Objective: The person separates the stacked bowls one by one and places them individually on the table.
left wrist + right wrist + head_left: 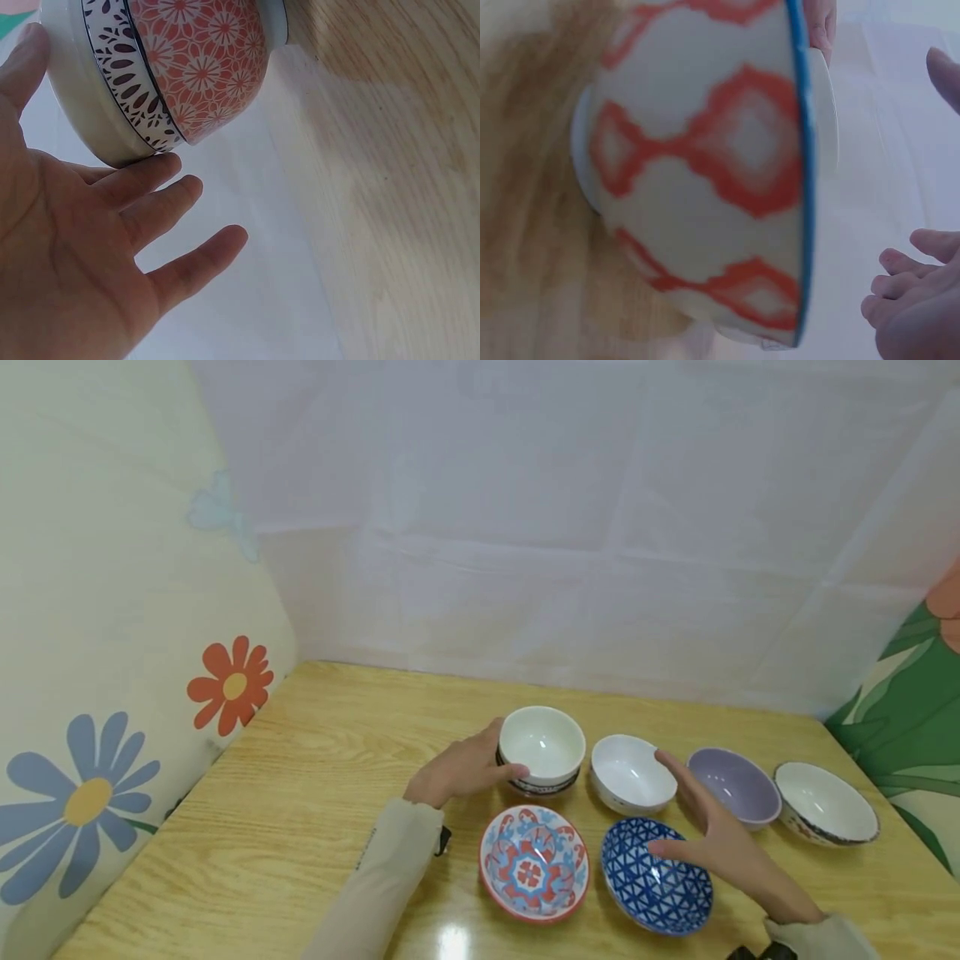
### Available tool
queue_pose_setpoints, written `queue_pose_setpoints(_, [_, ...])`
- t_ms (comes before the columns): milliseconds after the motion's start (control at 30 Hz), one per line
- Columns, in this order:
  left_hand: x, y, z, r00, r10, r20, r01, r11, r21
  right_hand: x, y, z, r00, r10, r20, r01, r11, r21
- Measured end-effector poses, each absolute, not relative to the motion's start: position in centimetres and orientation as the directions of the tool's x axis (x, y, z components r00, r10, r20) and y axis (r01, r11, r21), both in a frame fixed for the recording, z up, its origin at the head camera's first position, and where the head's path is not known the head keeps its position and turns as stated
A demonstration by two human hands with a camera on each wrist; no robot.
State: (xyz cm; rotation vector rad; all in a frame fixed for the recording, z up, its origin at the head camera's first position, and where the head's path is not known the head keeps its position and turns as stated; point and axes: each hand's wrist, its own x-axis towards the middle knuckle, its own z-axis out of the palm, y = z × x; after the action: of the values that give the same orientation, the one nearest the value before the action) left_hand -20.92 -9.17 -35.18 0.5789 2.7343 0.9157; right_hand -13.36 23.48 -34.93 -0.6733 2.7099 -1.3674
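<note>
My left hand holds the white bowl at the top of a small stack, thumb at its near rim. In the left wrist view, the fingers touch the side of that bowl; the outer ones are spread. Below it sits a red bowl with white flowers and a dark petal band. My right hand hovers over the blue-and-white patterned bowl, thumb and fingers apart, holding nothing. In the right wrist view, a blue-rimmed bowl with red markings stands beside the hand.
A red-and-blue floral bowl stands in front of the stack. Rightward along the wooden table are a white bowl, a purple bowl and an oval dark-rimmed bowl. A pale cloth hangs behind.
</note>
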Motion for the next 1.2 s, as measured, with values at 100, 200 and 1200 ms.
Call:
queue_pose_setpoints(100, [-20.9,-9.2,-35.2,-0.904,0.424,-0.063,0.3,0.731,0.613,-14.1,23.1,-34.6,-0.917,-0.373,0.14,-0.341,0.552,-0.762])
queue_pose_setpoints(200, [-20.9,-9.3,-35.3,-0.902,0.427,-0.064,0.302,0.729,0.614,-14.7,22.8,-34.5,-0.922,-0.368,0.116,-0.32,0.561,-0.763])
queue_pose_setpoints(1200, [-21.1,-9.2,-35.4,-0.904,0.425,-0.056,0.307,0.733,0.607,-17.9,20.1,-31.9,-0.936,-0.351,-0.018,-0.227,0.642,-0.732])
